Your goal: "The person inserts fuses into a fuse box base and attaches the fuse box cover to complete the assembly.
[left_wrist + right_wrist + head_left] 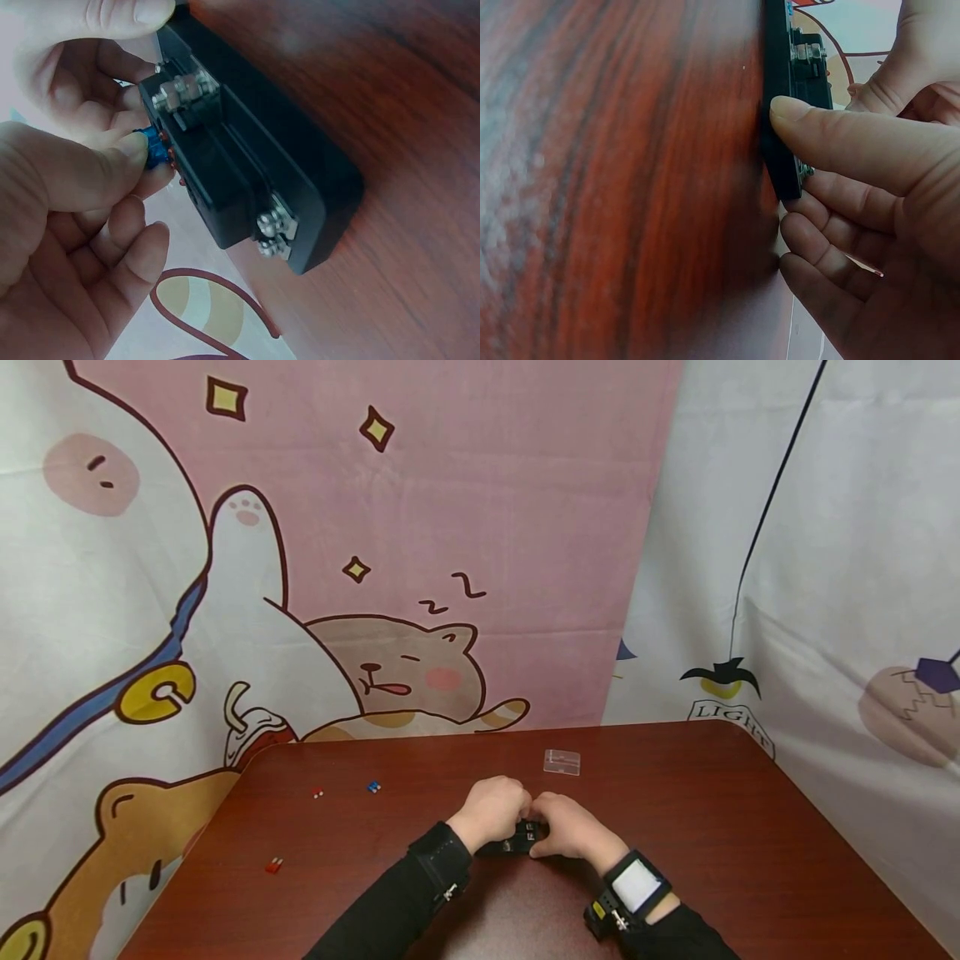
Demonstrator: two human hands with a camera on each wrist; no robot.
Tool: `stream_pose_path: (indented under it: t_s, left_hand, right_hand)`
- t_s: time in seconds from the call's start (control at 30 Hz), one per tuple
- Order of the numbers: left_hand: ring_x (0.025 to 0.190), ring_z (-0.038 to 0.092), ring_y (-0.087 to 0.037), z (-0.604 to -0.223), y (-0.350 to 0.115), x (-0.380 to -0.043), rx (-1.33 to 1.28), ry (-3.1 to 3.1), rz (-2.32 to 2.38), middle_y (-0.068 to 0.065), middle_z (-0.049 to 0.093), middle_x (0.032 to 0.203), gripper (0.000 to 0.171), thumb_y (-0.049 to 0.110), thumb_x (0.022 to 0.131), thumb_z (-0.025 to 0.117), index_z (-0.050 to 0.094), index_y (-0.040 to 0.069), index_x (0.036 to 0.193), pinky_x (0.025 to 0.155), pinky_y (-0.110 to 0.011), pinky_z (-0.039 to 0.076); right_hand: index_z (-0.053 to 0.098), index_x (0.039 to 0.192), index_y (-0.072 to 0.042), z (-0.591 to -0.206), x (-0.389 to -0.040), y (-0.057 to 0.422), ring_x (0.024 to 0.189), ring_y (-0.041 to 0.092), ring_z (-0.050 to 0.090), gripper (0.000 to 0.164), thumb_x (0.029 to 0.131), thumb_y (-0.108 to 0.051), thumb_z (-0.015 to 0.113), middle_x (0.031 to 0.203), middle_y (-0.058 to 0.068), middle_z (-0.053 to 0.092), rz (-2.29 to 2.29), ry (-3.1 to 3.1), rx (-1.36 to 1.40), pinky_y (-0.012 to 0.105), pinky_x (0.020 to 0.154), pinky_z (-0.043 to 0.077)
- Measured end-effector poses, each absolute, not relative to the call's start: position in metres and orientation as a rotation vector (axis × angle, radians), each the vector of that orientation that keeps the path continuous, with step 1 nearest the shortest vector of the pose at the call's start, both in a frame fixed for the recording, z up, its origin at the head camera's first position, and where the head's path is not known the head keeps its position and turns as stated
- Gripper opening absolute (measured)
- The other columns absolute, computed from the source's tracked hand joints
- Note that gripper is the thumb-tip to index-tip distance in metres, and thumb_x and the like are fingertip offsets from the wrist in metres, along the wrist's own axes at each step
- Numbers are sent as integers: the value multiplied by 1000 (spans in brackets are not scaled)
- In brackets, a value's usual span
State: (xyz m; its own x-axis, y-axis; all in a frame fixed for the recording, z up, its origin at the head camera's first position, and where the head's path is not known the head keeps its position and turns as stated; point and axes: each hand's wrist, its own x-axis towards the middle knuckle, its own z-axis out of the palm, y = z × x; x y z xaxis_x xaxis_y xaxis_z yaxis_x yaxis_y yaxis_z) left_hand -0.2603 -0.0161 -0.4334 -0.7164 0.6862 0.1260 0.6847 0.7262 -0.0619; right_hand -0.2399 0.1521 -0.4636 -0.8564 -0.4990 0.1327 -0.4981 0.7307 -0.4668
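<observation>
A black fuse block (521, 840) with metal screw terminals sits on the brown table between the two hands. My left hand (491, 814) pinches a blue blade fuse (155, 148) between thumb and fingertips, right at the block's slotted face. Small orange-red points show beside the fuse in the left wrist view. My right hand (573, 828) grips the other end of the block, its thumb (791, 111) lying along the base and its fingers curled beneath. In the head view the hands hide most of the block and the pinched fuse.
A clear plastic cover (562, 762) lies beyond the hands on the table (697, 827). To the left are small blue fuses (373, 787), small red pieces (318, 793) and more red fuses (274, 865) nearer the left edge. A printed cloth (525, 527) hangs behind.
</observation>
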Motion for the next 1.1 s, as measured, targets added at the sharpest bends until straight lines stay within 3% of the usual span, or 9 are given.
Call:
stream_pose_path:
  t_s: [0.57, 0.9, 1.1]
  left_hand:
    - [68, 56, -7, -435, -18, -261, -1086, -2819, -52, 11, 61, 73, 12, 13, 83, 77, 75, 23, 76, 58, -25, 47]
    - [75, 60, -6, -430, -35, -264, -1105, -2846, -226, 11, 68, 83, 6, 18, 84, 78, 78, 22, 88, 61, -26, 48]
    - [77, 61, -8, -425, -47, -267, -1077, -2858, -261, 7, 69, 85, 11, 20, 84, 80, 78, 17, 94, 66, -28, 51]
  right_hand:
    - [69, 100, -7, -465, -241, 151, 82, 16, 52, 42, 65, -16, 91, 93, -1, 60, -784, 2901, -822, 38, 75, 47]
    - [67, 97, -6, -466, -241, 152, 83, 18, 55, 42, 63, -15, 91, 92, 0, 60, -792, 2917, -862, 39, 77, 48]
    - [68, 98, -6, -467, -241, 151, 84, 19, 57, 42, 65, -16, 92, 93, 1, 60, -801, 2897, -831, 41, 77, 50]
